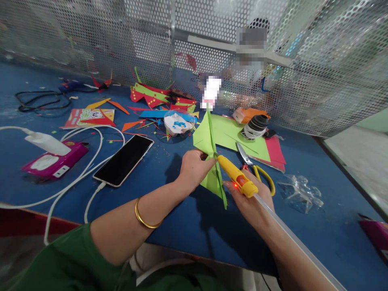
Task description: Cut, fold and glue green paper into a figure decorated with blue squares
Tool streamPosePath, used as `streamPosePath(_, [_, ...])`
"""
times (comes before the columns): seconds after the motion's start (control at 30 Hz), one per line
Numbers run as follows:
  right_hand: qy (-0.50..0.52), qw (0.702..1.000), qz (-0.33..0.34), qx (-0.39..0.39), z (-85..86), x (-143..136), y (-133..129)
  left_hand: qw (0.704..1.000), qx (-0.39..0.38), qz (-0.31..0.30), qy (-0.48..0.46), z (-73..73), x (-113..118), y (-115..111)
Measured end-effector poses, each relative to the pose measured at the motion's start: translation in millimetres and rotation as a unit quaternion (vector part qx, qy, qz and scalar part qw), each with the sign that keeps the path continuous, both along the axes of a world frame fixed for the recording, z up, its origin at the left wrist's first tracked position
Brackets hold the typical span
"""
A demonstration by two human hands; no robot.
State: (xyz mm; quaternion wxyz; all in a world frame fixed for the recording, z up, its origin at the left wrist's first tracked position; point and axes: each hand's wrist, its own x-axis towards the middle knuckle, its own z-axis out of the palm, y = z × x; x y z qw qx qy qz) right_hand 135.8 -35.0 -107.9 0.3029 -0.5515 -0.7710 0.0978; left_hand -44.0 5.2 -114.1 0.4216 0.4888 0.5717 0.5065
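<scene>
My left hand [195, 169] pinches a folded light-green paper shape [205, 137] near its middle and holds it upright above the table. In my right hand [254, 202] is a yellow hot glue gun [236, 173], gripped from below, with a small red light lit on its side. A long clear glue stick [291, 232] runs out of its back along my forearm. The gun's nozzle is at the paper's central fold, close to my left thumb; whether it touches is too small to tell. Scissors [247, 157] with a yellow handle lie just beyond my right hand.
Green paper sheets [230, 133] and a black-and-white spool-like item [256, 126] lie at the back right. A phone [124, 159] on a white cable and a purple power strip [57, 157] are left. Crumpled clear plastic [301, 192] sits right. A perforated metal screen [121, 44] borders the back.
</scene>
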Motion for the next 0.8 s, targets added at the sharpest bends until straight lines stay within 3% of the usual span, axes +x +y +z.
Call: streamPosePath(0.8, [0.011, 1.0, 0.013, 0.016, 2.5, -0.3, -0.8, 1.0, -0.008, 0.013, 0.014, -0.5, -1.8, 1.0])
